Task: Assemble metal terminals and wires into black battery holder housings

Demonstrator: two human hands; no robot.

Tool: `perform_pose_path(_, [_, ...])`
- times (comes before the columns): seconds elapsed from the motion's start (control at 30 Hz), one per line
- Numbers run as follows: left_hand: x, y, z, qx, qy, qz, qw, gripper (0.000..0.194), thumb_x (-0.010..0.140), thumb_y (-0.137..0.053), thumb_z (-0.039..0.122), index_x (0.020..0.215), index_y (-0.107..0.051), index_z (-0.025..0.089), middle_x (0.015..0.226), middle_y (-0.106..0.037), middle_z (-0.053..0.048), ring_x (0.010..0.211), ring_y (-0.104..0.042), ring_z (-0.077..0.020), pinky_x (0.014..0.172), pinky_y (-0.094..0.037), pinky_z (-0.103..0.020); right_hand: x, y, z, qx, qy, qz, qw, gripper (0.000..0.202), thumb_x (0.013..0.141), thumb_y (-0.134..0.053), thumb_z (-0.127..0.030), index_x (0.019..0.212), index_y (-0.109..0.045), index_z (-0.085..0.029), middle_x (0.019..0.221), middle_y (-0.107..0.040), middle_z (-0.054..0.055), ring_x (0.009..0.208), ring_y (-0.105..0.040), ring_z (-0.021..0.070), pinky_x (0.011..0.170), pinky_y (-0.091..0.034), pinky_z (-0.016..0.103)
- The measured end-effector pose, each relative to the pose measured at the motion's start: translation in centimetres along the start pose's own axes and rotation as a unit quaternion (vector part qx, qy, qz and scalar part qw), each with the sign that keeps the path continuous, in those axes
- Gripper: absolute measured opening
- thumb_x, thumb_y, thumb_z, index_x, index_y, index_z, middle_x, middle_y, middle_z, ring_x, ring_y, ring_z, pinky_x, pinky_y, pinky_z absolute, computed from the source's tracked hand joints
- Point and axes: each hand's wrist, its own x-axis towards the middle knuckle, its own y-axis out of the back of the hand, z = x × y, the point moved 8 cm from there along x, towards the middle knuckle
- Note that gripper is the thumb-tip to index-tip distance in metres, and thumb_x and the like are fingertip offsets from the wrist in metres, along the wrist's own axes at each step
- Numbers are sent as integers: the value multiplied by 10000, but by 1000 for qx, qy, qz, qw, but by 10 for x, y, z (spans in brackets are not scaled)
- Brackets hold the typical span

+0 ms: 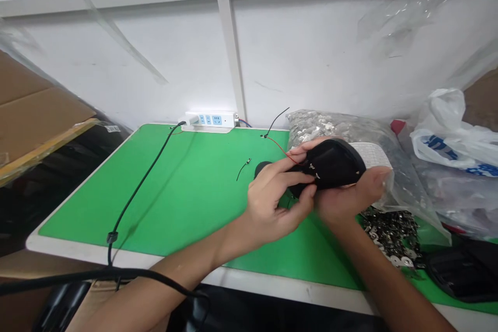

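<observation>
the left hand (270, 198) has its fingers (301, 178) grasping the narrow part of a black, rounded plastic housing (335, 162), tips beside small silver metal contacts (312, 167); the right hand (346, 199) clasps its broad end from beneath, above the green-topped, white-edged desk (182, 192).

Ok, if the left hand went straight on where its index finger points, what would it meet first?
The black part, most likely: the left hand seems to touch it with its index finger, though depth is unclear.

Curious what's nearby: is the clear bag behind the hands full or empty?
Not empty: silvery pieces show through the clear bag; exactly how full, I can't tell.
</observation>
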Motion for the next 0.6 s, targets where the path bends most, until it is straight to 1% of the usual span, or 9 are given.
perform_pose_path(0.07, [2,1,-7,-43,17,-2,999,196,923,-794,239,1077,-677,205,1228,-761,-115,1140,-756,-212,987,-631,-356,8,0,-7,-12,20,-57,998,812,935,-311,-886,883,-820,-255,859,-761,79,862,-711,284,865,-566,469])
perform_pose_path(0.13, [4,2,-17,-102,37,-2,994,277,909,-828,287,1108,-650,215,1197,-754,-100,1134,-747,-210,1001,-625,-364,12,-5,-18,-42,67,-141,987,877,967,-229,-870,934,-854,-256,975,-796,104,1011,-722,307,971,-555,496])
perform_pose_path(0.2, [7,3,-24,-149,38,-12,988,346,895,-851,301,1150,-631,223,1157,-751,-82,1110,-747,-203,987,-623,-354,12,-9,-24,-73,92,-208,971,873,980,-216,-860,991,-863,-274,1127,-792,112,1109,-707,312,1031,-539,501])
perform_pose_path(0.23, [7,4,-26,-162,32,-22,986,383,879,-869,307,1165,-626,227,1144,-751,-74,1099,-749,-201,974,-621,-347,11,-10,-25,-79,91,-230,966,859,975,-230,-868,1009,-860,-286,1186,-778,109,1107,-706,305,1027,-544,499])
perform_pose_path(0.27, [8,5,-27,-173,22,-31,984,429,858,-890,318,1182,-624,230,1135,-751,-67,1094,-750,-203,962,-618,-341,10,-11,-26,-79,87,-245,962,841,958,-262,-886,1015,-855,-292,1230,-761,105,1076,-710,296,1008,-555,496])
perform_pose_path(0.33, [9,7,-26,-190,-2,-42,981,519,825,-919,352,1235,-624,236,1125,-754,-62,1074,-752,-209,932,-609,-331,8,-14,-28,-75,89,-272,955,796,890,-395,-932,1037,-838,-287,1315,-718,104,1059,-709,296,998,-566,505])
perform_pose_path(0.4, [10,7,-23,-195,-18,-66,979,561,842,-904,374,1308,-620,246,1163,-767,-76,1067,-749,-217,914,-602,-340,4,-17,-30,-75,106,-297,946,795,778,-577,-950,1131,-799,-274,1395,-665,114,1153,-689,336,1041,-554,537])
perform_pose_path(0.5, [13,6,-14,-165,-35,-97,981,402,960,-783,339,1330,-649,256,1206,-790,-89,1089,-743,-229,929,-584,-387,3,-21,-31,-73,110,-308,942,916,642,-756,-914,1293,-695,-271,1458,-604,137,1347,-593,411,1076,-542,573])
perform_pose_path(0.6, [17,6,-5,-135,-56,-109,983,279,1018,-705,323,1284,-688,241,1188,-807,-80,1091,-756,-226,928,-561,-396,3,-22,-28,-72,95,-307,944,982,573,-843,-860,1337,-636,-279,1439,-605,149,1427,-526,437,1045,-568,569])
